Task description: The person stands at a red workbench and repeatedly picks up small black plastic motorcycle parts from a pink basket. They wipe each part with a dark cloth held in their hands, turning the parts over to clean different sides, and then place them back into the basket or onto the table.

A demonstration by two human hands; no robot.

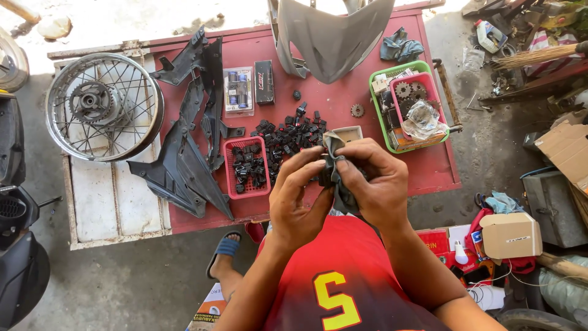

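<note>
— How does that rag (335, 175) handle?

— Soft and limp, I'd say, and light; best pinched by a bunched fold. It hangs between my hands, above the table's (361, 92) near edge.

— And your fingers?

— Both hands curl shut on it: left hand (299, 202) pinches the left side, right hand (376, 184) wraps the rest. Something small may sit inside; I can't tell.

spoked wheel (103, 105) at table's left, black fairing pcs (187, 153), grey cowl (334, 37) at far edge, green basket (376, 116) w/ sprockets.
</note>
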